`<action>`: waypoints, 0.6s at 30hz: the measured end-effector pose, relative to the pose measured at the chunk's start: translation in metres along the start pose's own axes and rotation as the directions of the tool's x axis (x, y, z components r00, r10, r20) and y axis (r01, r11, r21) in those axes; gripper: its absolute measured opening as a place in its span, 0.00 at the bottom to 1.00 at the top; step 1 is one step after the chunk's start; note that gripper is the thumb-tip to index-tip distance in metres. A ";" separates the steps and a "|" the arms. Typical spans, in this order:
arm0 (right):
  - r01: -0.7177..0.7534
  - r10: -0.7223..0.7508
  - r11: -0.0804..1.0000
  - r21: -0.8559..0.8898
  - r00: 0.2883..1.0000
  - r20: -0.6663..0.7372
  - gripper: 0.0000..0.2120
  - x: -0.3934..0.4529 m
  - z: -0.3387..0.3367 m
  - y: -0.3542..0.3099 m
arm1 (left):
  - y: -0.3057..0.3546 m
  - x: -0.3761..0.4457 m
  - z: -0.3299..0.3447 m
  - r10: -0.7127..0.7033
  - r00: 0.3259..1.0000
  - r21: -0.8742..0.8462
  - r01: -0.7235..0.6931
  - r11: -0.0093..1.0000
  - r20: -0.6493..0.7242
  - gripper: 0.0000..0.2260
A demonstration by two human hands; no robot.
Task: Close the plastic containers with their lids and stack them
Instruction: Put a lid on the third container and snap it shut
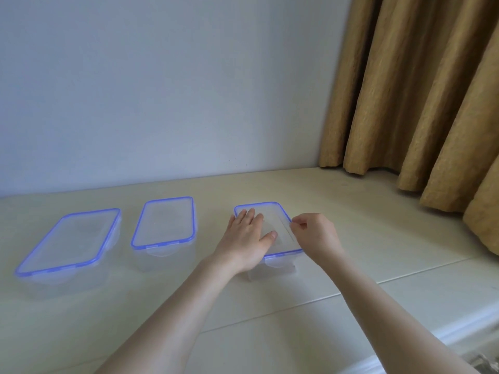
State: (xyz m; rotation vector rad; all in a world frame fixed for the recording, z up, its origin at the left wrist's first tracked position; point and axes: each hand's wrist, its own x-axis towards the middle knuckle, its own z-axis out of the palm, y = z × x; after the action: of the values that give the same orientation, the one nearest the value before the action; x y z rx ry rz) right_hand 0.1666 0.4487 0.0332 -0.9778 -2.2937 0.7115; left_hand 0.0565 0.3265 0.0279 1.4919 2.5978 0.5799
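Note:
Three clear plastic containers with blue-rimmed lids stand in a row on the pale table (270,306). The left container (67,241) and the middle container (164,224) each carry a lid and stand untouched. My left hand (247,238) lies flat, fingers spread, on the lid of the right container (272,215). My right hand (314,233) pinches the clip flap on that lid's right edge with thumb and fingertips. The container's body below the lid is mostly hidden by my hands.
A white wall rises behind the table. A tan curtain (418,103) hangs at the right and reaches down onto the table's back right corner. The table's front right edge (459,327) runs diagonally.

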 end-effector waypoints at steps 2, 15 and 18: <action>-0.005 0.005 1.000 0.023 1.000 0.003 0.11 0.002 0.000 0.002 | -0.001 0.000 0.001 0.003 1.000 -0.006 -0.003 1.000 -0.004 0.28; -0.067 0.058 0.985 0.157 0.997 0.059 0.11 0.004 0.002 0.004 | 0.002 -0.002 -0.001 0.002 1.000 -0.042 -0.002 0.999 -0.005 0.32; -0.054 0.045 0.992 0.114 0.996 0.077 0.10 0.007 0.000 0.004 | 0.002 -0.004 -0.004 0.007 0.999 -0.025 -0.006 1.000 0.032 0.37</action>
State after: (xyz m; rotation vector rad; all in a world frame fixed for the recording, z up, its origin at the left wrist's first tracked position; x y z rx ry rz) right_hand 0.1644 0.4561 0.0326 -0.9723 -2.2702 0.9055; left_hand 0.0588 0.3230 0.0319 1.4902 2.5535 0.5810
